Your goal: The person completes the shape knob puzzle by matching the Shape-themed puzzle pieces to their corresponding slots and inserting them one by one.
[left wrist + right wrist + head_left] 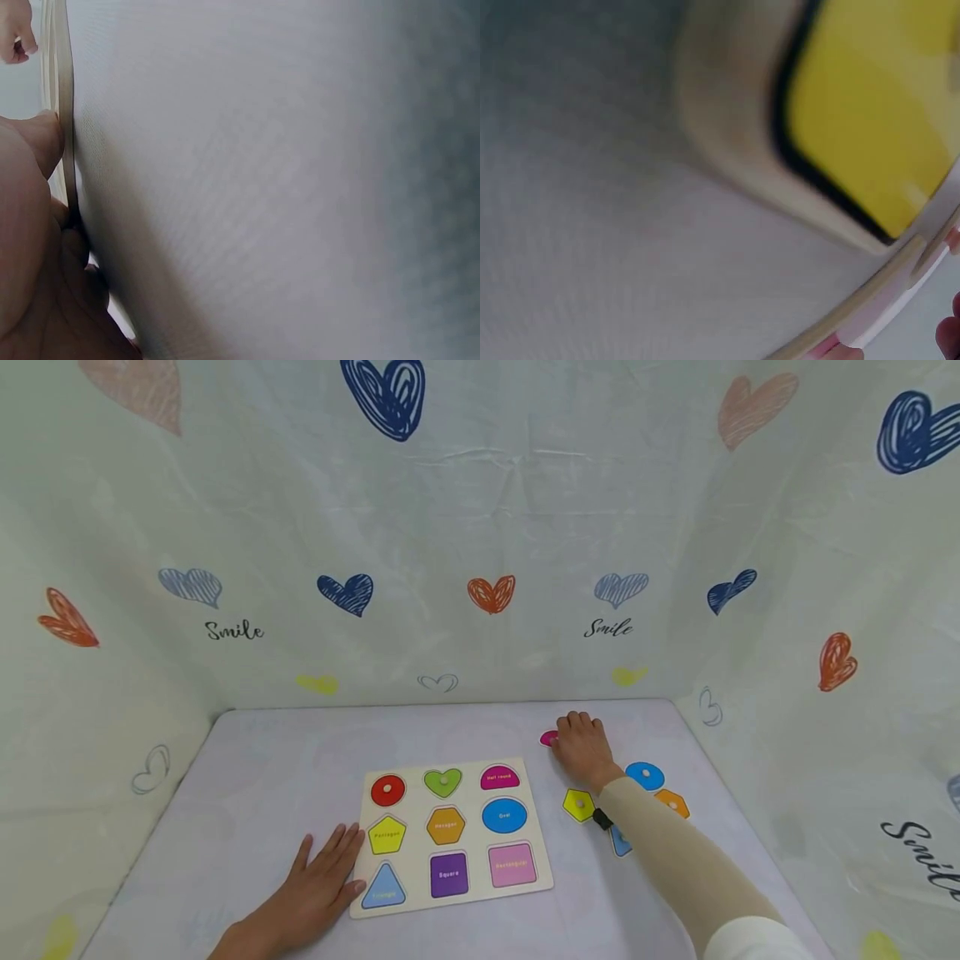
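My left hand lies flat with its fingers spread, fingertips and thumb at the left edge of a shape puzzle board. In the left wrist view, the board's pale edge runs beside the thumb. Beyond the board's upper right corner, my right hand bends its fingers over a magenta half-round piece, pinching it and covering its right part. Just below this hand is a yellow pentagon piece, which looms large in the right wrist view.
A blue oval piece and an orange hexagon piece lie right of the right forearm. The sleeve partly hides a blue triangle piece. On the board are a red circle and a green heart. Heart-printed cloth surrounds the table.
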A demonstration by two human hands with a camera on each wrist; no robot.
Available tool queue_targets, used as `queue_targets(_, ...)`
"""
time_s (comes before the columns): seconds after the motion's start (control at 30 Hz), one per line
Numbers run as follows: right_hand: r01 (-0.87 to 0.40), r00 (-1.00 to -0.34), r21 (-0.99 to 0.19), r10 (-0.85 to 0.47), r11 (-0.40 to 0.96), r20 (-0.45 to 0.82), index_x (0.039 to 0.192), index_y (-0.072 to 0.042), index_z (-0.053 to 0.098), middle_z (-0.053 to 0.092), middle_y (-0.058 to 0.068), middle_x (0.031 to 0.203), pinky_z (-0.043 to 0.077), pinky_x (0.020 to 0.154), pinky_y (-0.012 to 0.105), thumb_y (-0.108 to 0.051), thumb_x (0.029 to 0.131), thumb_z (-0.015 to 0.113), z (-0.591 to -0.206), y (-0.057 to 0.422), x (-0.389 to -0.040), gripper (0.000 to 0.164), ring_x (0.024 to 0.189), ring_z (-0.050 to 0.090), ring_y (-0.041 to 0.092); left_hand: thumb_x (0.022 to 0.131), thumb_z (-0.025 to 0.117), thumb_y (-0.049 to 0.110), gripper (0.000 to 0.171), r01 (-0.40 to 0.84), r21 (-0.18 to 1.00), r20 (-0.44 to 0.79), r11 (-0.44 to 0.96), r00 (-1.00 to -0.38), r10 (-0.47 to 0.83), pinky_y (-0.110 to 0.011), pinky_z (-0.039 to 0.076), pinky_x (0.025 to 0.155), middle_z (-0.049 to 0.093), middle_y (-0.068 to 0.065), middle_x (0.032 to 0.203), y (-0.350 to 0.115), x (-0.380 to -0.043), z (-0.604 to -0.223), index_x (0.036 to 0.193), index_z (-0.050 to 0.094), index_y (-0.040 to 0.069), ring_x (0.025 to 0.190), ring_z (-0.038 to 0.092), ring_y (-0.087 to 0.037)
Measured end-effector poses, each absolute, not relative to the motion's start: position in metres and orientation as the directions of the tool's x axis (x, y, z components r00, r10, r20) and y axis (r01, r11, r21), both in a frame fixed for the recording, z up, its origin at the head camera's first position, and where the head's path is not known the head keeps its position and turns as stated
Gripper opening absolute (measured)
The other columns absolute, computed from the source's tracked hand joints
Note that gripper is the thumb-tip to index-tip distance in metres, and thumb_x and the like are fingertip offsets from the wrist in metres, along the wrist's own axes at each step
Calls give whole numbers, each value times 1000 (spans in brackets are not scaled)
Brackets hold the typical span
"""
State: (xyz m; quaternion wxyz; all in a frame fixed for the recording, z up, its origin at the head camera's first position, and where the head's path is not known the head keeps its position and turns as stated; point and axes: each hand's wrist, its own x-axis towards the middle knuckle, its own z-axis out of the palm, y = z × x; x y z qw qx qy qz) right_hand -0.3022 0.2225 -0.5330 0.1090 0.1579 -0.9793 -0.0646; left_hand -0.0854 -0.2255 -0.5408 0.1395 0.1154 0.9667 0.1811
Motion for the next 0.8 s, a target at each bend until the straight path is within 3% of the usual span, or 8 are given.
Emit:
queue_targets(0.4,-296,-933,192,-327,936,153,118,-1,63,61,13,105,50,88,44,-29,102,72,-536,221,-303,34,102,54,31,103,64,44,82,154,387,-245,909,-933,263,-70,-8,127,31,-17,172,-227,-82,-540,165,30,3,163,15,-42)
queue_targets(0.8,-281,-932,215,-319,935,172,118,0,65,63,13,104,53,89,44,-32,100,74,-536,224,-303,38,102,56,31,103,62,48,84,156,389,-241,908,-934,264,-67,-13,127,28,-14,174,-227,-84,-544,167,27,7,164,12,-40)
